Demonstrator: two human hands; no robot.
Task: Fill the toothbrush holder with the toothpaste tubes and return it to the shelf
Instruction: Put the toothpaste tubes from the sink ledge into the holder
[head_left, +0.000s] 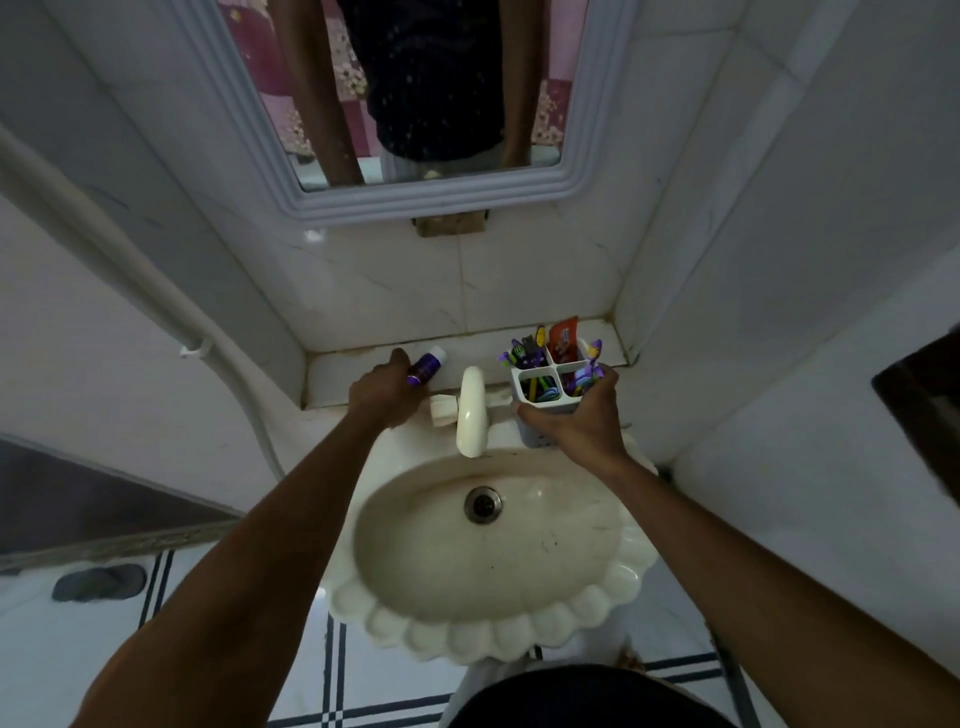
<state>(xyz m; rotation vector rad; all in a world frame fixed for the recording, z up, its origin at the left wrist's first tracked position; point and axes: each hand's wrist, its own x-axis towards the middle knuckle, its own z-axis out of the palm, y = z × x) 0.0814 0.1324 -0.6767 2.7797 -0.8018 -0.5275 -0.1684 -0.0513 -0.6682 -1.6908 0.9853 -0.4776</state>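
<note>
Dark clothing of the person is seen at the bottom edge of the frame, with both bare forearms reaching up toward the middle. Beneath them, a cream scalloped sink (597, 587) occupies the centre, its drain (483, 504) dark and uncovered. A cream tap (471, 410) stands at the back rim of the sink, its spout pointing down into the bowl.

At centre left, the left hand (382, 392) is closed around a purple toothpaste tube (426, 366) with a white cap; the tube is held at the tiled shelf (332, 371) behind the sink, cap end pointing up and to the right. Whether the tube rests on the shelf or is lifted clear of it cannot be told.

At centre right, the right hand (576, 421) is wrapped around the lower body of a white toothbrush holder (545, 387), which is divided into four compartments. The holder is held upright above the right back rim of the sink, just in front of the shelf edge. An orange tube (563, 338) is standing in the far right compartment. Coloured toothbrushes (524, 353) are seen in the far left compartment, and further coloured items in the two near compartments; their exact kind is too small to tell.

A mirror (582, 156) in a white frame fills the upper centre, the person's arms and dark top being reflected in it. A dark sandal (98, 582) lies on the tiled floor at lower left.
</note>
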